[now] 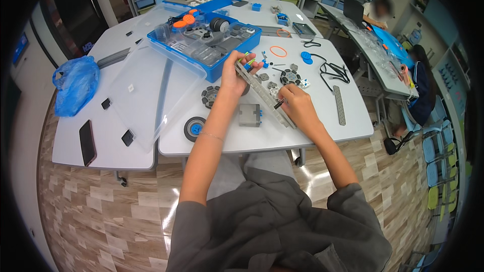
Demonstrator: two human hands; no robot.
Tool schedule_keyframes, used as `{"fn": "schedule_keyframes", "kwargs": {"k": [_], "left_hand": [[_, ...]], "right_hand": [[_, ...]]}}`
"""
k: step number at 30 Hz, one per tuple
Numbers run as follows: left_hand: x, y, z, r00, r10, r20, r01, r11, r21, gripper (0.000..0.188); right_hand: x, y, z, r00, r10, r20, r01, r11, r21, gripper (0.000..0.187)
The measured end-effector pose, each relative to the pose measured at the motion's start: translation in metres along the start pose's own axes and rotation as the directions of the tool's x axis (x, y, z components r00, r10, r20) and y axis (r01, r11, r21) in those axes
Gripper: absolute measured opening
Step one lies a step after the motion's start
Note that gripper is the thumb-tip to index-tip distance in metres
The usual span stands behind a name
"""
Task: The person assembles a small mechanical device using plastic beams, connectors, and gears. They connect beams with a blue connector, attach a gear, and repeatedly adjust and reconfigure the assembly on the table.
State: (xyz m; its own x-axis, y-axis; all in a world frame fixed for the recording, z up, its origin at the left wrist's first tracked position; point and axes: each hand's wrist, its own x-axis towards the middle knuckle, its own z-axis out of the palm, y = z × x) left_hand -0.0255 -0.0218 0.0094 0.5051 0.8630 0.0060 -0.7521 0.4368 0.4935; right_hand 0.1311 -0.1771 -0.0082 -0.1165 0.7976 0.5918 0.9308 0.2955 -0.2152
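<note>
A long grey plastic beam assembly (265,94) is held up at a slant over the near table edge. My left hand (233,75) is closed around its upper end. Near its lower end, my right hand (301,108) pinches a small black part (279,104) against the beam; its exact kind is too small to tell. Below the beam lies a grey block with blue pegs (249,115). Beside my left forearm are a black wheel with a blue hub (194,129) and a roller wheel (209,96). Another roller wheel (289,76) lies beyond my right hand.
A blue parts box (214,74) stands behind my left hand, its clear lid (133,98) to the left. Farther left are a blue plastic bag (76,85) and a phone (87,143). A black cable (335,70) and grey perforated strip (339,106) lie right. Other people sit beyond.
</note>
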Motion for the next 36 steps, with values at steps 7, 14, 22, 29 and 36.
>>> {"fn": "schedule_keyframes", "kwargs": {"k": [7,14,22,29,36], "left_hand": [[0.003,-0.003,-0.002,0.999,-0.002,-0.039,0.001,1.000,-0.026,0.021],[-0.003,-0.011,0.003,0.996,-0.040,-0.078,0.032,0.995,-0.098,0.020],[-0.010,-0.018,0.007,0.966,0.052,-0.254,-0.092,0.984,-0.151,0.019],[-0.010,-0.026,0.007,0.970,0.052,-0.240,-0.101,0.976,-0.196,0.020],[-0.012,-0.024,0.007,0.964,-0.035,-0.265,-0.016,0.982,-0.190,0.018]], "right_hand": [[0.036,0.038,-0.016,0.956,0.267,-0.123,-0.229,0.939,0.256,0.013],[0.207,0.166,0.040,0.830,0.544,0.120,-0.532,0.711,0.460,0.016],[0.307,0.243,0.144,0.905,0.414,-0.098,-0.424,0.865,-0.269,0.020],[0.317,0.265,0.180,0.931,0.350,0.107,-0.294,0.890,-0.348,0.023],[0.300,0.182,0.109,0.983,-0.136,-0.126,0.110,0.974,-0.200,0.030]]}}
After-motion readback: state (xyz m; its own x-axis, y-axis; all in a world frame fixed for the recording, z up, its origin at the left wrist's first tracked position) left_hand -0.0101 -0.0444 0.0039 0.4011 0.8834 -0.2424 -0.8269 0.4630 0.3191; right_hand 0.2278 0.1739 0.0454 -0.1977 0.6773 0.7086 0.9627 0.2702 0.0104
